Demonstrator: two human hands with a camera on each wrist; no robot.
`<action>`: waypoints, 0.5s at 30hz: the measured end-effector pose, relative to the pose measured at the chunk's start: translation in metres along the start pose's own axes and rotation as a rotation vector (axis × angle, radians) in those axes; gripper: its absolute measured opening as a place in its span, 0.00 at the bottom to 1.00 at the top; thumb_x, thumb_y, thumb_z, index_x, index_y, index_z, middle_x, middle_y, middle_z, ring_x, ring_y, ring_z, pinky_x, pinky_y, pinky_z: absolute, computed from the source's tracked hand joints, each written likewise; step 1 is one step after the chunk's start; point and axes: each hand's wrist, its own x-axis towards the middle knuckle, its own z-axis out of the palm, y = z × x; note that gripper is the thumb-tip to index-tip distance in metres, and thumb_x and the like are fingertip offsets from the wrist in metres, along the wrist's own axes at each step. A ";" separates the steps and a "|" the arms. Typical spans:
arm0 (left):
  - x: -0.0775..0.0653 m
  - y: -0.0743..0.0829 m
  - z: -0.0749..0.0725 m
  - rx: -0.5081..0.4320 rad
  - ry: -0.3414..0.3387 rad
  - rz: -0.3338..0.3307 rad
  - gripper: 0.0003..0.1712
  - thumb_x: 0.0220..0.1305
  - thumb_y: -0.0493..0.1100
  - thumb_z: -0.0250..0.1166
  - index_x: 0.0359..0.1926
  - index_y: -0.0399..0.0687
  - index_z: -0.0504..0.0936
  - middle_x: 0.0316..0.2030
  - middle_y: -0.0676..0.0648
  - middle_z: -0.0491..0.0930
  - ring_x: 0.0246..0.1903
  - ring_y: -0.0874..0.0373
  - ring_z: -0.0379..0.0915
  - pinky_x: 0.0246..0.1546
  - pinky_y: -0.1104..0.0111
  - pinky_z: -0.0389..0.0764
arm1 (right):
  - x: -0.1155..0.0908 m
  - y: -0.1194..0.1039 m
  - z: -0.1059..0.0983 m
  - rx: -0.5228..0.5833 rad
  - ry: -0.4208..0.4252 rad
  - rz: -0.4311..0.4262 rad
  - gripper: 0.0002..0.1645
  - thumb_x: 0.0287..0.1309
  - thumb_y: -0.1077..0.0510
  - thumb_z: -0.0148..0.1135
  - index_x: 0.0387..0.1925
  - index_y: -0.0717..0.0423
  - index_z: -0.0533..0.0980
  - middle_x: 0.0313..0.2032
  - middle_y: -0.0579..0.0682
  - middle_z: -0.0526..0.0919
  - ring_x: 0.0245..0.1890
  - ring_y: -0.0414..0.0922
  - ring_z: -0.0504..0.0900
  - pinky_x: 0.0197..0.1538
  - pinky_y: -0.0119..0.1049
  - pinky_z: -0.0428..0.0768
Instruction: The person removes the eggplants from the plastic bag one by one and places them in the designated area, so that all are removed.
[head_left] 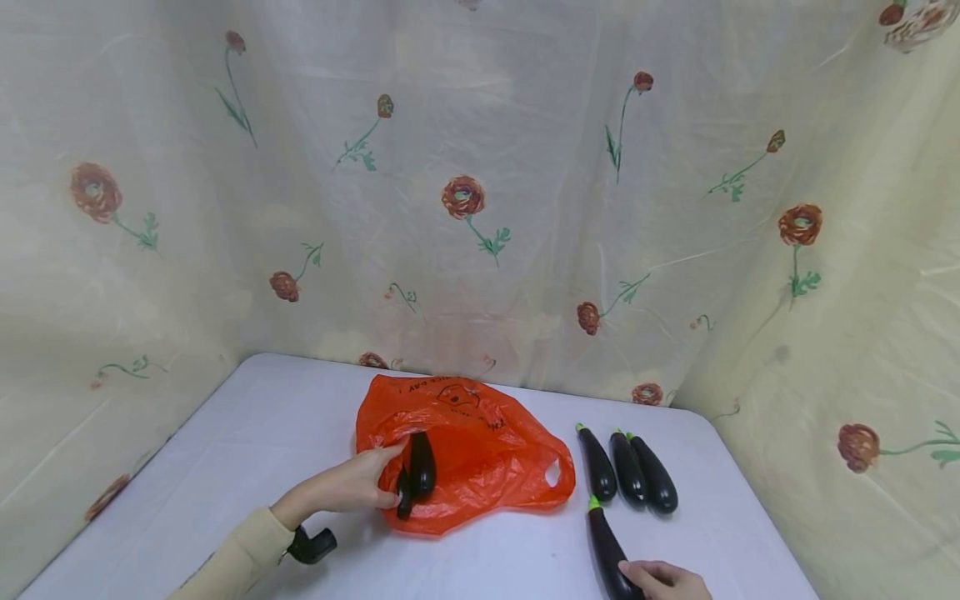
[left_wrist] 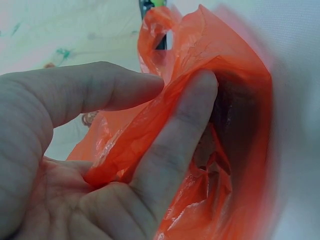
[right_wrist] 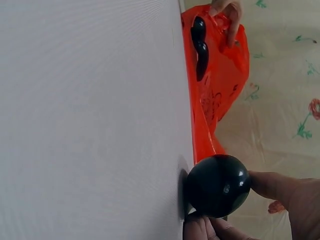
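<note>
An orange-red plastic bag [head_left: 487, 467] lies on the table with its mouth toward the person. My left hand [head_left: 363, 482] pinches the bag's edge, the thumb [left_wrist: 125, 89] on one side of the film and a finger [left_wrist: 172, 135] inside it. Two dark eggplants show within the bag mouth, one eggplant [head_left: 422, 467] more fully than the other eggplant [head_left: 403, 497]. At the front right, my right hand [head_left: 671, 581] grips another eggplant [head_left: 607, 546] between thumb and fingers. Its green stem end points away from me, and its rounded end [right_wrist: 217, 186] is close to the tabletop.
Three more eggplants lie behind the held one: a left eggplant [head_left: 597, 462], a middle eggplant [head_left: 628, 471] and a right eggplant [head_left: 655, 475]. A white cloth [head_left: 247, 450] covers the table. Flower-patterned curtains [head_left: 525, 275] hang around its back and sides.
</note>
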 end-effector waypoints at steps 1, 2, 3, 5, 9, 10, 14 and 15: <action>0.000 0.000 0.000 0.000 0.000 0.002 0.46 0.53 0.37 0.70 0.70 0.29 0.58 0.65 0.34 0.68 0.56 0.47 0.68 0.60 0.41 0.68 | 0.000 0.001 0.000 0.001 -0.001 -0.004 0.65 0.19 0.14 0.64 0.47 0.64 0.81 0.32 0.56 0.84 0.32 0.45 0.79 0.39 0.44 0.79; 0.000 0.000 0.000 0.000 -0.001 0.003 0.46 0.53 0.37 0.69 0.70 0.29 0.58 0.65 0.34 0.68 0.56 0.47 0.68 0.60 0.41 0.68 | 0.001 0.001 -0.001 0.004 -0.002 -0.005 0.65 0.19 0.14 0.64 0.47 0.64 0.81 0.33 0.57 0.84 0.32 0.45 0.79 0.39 0.44 0.80; 0.000 0.000 0.000 0.000 -0.002 0.004 0.46 0.53 0.37 0.69 0.70 0.29 0.58 0.65 0.34 0.68 0.55 0.47 0.68 0.60 0.41 0.68 | 0.001 0.001 -0.001 0.005 0.002 -0.007 0.65 0.20 0.14 0.65 0.47 0.64 0.80 0.33 0.57 0.85 0.32 0.45 0.79 0.39 0.44 0.80; 0.000 0.000 0.000 0.001 -0.001 0.006 0.46 0.53 0.37 0.69 0.70 0.29 0.58 0.65 0.34 0.68 0.56 0.47 0.68 0.60 0.41 0.68 | 0.002 0.002 -0.001 0.006 0.010 -0.011 0.64 0.20 0.15 0.65 0.47 0.64 0.81 0.33 0.57 0.85 0.31 0.45 0.80 0.38 0.44 0.80; 0.001 0.000 0.000 0.002 0.002 0.001 0.45 0.53 0.37 0.69 0.69 0.30 0.59 0.65 0.34 0.68 0.58 0.46 0.68 0.60 0.40 0.68 | 0.004 0.004 -0.002 0.009 0.025 -0.009 0.62 0.21 0.16 0.66 0.46 0.64 0.81 0.32 0.56 0.85 0.30 0.44 0.80 0.36 0.42 0.80; 0.001 0.000 0.001 0.003 0.003 -0.001 0.45 0.53 0.37 0.69 0.69 0.30 0.59 0.65 0.34 0.68 0.58 0.46 0.68 0.60 0.40 0.68 | 0.004 0.004 -0.002 0.008 0.025 -0.005 0.62 0.21 0.16 0.66 0.46 0.64 0.81 0.32 0.55 0.85 0.30 0.44 0.80 0.36 0.42 0.80; 0.001 0.000 0.001 0.004 0.003 -0.002 0.45 0.53 0.37 0.69 0.69 0.29 0.59 0.65 0.34 0.68 0.58 0.46 0.68 0.60 0.40 0.68 | 0.004 0.004 -0.002 0.018 0.031 0.007 0.64 0.17 0.14 0.65 0.46 0.63 0.81 0.27 0.50 0.83 0.30 0.43 0.78 0.33 0.38 0.77; 0.001 0.000 0.001 0.003 0.002 0.000 0.45 0.53 0.37 0.69 0.69 0.30 0.59 0.65 0.34 0.68 0.58 0.46 0.68 0.60 0.40 0.68 | 0.004 0.004 -0.002 0.024 0.033 0.009 0.64 0.17 0.14 0.65 0.46 0.63 0.81 0.27 0.50 0.83 0.29 0.43 0.78 0.33 0.37 0.77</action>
